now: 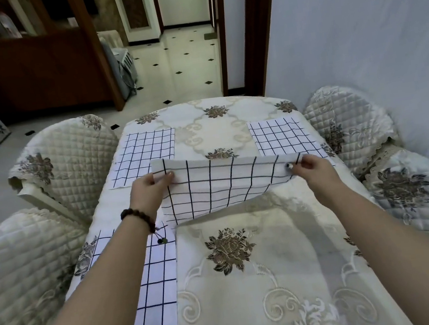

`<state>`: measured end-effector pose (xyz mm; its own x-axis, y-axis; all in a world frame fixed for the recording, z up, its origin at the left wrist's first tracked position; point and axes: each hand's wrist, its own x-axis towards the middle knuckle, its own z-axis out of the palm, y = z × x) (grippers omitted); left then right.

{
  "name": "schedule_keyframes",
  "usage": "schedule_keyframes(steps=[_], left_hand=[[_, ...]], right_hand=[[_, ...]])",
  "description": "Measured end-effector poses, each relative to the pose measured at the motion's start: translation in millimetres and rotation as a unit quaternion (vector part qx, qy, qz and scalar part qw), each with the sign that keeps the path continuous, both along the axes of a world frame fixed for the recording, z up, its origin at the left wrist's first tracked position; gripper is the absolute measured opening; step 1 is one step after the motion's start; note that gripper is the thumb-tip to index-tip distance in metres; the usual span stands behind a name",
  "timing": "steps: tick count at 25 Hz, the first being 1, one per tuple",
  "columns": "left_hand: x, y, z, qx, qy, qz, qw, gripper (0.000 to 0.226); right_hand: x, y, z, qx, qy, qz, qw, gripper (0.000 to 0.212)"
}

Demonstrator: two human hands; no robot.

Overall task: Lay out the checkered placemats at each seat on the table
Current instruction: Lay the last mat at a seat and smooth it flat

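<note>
Cloth placemat (222, 186) corners are pinched in left hand (152, 184) and right hand (311, 166) fingers; I'd lay it square on the bench (216, 131).

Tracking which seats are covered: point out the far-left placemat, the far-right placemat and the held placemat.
far-left placemat (144, 153), head view, cloth centre.
far-right placemat (282, 136), head view, cloth centre.
held placemat (220, 186), head view, middle of the lifted part.

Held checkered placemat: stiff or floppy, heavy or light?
Probably floppy: the held placemat bends where its lower edge meets the tablecloth. Likely light: the left hand and right hand carry it with pinches at its top corners.
</note>
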<state>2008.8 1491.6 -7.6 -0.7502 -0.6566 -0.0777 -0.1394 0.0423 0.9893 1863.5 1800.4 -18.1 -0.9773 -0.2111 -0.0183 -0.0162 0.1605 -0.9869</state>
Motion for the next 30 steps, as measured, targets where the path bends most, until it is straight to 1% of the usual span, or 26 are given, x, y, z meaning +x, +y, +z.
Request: schedule_keyframes(steps=[3, 6, 8, 13, 16, 19, 23, 25, 30], left_hand=[[-20.2, -9.1, 32.2, 0.008, 0.043, 0.011, 0.999, 0.008], [-35.6, -11.5, 64.9, 0.007, 0.080, 0.013, 0.997, 0.013], [-40.4, -9.6, 89.9, 0.001, 0.091, 0.012, 0.996, 0.016], [-38.6, -4.4, 150.3, -0.014, 0.159, -0.020, 0.987, 0.018], [-24.4, 7.5, 171.9, -0.014, 0.190, -0.053, 0.980, 0.015], [-4.0, 17.8, 173.9, -0.014, 0.199, -0.073, 0.977, 0.014], [27.4, 33.5, 154.8, -0.009, 0.194, -0.099, 0.976, 0.012], [42.5, 38.3, 138.8, 0.005, 0.177, -0.101, 0.979, 0.011], [75.7, 51.9, 86.4, 0.012, 0.122, -0.114, 0.986, 0.011]], right_hand=[[-22.0, -10.3, 32.8, -0.078, -0.010, -0.037, 0.996, 0.012], [-35.4, -15.4, 72.4, -0.123, 0.005, -0.056, 0.991, 0.005], [-35.9, -15.0, 104.0, -0.150, 0.025, -0.059, 0.987, 0.014], [-20.1, 1.6, 173.0, -0.174, 0.104, -0.067, 0.977, 0.013], [-4.5, 17.4, 194.1, -0.170, 0.135, -0.064, 0.974, 0.014], [16.9, 35.0, 194.4, -0.158, 0.142, -0.048, 0.976, 0.017], [46.9, 58.4, 172.2, -0.121, 0.146, -0.050, 0.981, 0.023], [62.1, 67.3, 154.3, -0.098, 0.141, -0.055, 0.984, 0.025], [95.1, 80.5, 99.2, -0.102, 0.083, -0.062, 0.989, 0.018]])
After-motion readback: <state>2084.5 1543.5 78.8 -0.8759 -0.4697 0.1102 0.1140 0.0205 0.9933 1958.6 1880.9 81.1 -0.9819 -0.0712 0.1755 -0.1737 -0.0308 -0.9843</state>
